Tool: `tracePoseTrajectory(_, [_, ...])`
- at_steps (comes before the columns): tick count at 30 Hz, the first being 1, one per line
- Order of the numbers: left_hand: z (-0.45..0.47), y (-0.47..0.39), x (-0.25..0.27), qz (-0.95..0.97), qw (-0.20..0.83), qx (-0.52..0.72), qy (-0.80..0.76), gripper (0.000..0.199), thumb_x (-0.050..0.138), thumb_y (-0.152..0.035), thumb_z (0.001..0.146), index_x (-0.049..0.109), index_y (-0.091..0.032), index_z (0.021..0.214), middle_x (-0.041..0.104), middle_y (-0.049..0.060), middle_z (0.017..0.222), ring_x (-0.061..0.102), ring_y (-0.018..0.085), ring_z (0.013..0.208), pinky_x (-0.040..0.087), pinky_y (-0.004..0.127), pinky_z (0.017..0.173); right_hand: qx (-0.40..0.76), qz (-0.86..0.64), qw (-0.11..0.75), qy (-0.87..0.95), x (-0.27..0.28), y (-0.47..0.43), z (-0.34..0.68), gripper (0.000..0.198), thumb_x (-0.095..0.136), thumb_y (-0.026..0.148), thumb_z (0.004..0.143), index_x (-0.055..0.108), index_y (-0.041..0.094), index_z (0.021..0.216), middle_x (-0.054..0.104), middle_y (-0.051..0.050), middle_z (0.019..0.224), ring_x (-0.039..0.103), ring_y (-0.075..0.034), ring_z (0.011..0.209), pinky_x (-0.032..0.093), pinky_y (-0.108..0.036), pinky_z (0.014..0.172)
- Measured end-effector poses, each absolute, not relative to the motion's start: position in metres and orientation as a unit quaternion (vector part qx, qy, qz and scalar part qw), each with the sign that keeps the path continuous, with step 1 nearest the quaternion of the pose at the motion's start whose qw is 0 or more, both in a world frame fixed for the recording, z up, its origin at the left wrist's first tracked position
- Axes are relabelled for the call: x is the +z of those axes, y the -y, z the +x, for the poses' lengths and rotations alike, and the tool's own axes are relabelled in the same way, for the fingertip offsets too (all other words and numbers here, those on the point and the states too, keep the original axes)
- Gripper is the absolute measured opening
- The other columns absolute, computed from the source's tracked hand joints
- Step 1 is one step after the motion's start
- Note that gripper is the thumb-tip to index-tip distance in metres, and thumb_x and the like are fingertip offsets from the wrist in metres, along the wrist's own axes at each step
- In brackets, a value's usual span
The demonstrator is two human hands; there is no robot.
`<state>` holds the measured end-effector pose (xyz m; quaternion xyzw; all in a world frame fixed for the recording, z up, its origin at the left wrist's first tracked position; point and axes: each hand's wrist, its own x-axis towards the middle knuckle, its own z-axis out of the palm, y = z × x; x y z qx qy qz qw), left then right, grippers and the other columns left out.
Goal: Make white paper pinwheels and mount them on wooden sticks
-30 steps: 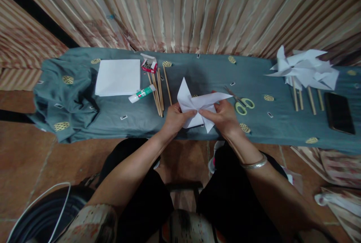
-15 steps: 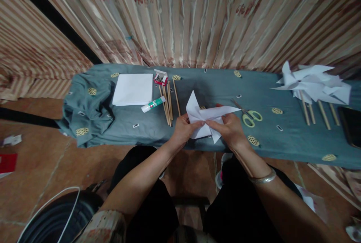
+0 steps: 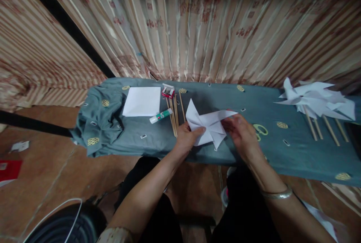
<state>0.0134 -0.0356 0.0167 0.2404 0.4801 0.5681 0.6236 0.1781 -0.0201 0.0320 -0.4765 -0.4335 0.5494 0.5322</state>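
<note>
A white paper pinwheel [image 3: 211,125] with folded blades is held over the table's front edge. My left hand [image 3: 186,137] pinches its left side, thumb pressed on top near the centre. At the right side, my right hand [image 3: 242,134] has its fingers loosely bent and apart, close to the blade tip; some of its fingers are hidden behind the paper. Partly covered by that hand, green-handled scissors [image 3: 261,129] lie on the cloth. Left of the pinwheel are several thin wooden sticks [image 3: 175,117] and a glue stick [image 3: 160,116].
A stack of white paper [image 3: 142,102] lies at the left beside a small red box [image 3: 168,91] of metal pins. Finished-looking pinwheels on sticks [image 3: 318,98] are piled at the right. Green cloth [image 3: 146,145] covers the narrow table; a curtain [image 3: 180,28] hangs behind.
My right hand has let go of the pinwheel's middle and moved right. My left hand keeps its hold. The blades' centre shows more, and the view has tilted slightly upward.
</note>
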Motion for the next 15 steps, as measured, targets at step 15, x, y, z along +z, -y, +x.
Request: tracePoseTrajectory(15, [-0.028,0.026,0.05,0.174,0.596,0.647,-0.443,0.033,0.085,-0.024,0.047,0.072,-0.015,0.076,0.074,0.003,0.072,0.067,0.018,0.066,0.052,0.03,0.069,0.442,-0.51,0.424,0.604,0.003,-0.036,0.116,0.03,0.069,0.051,0.067,0.066,0.022,0.061,0.066,-0.002,0.056,0.063,-0.025,0.058,0.055,-0.04,0.056])
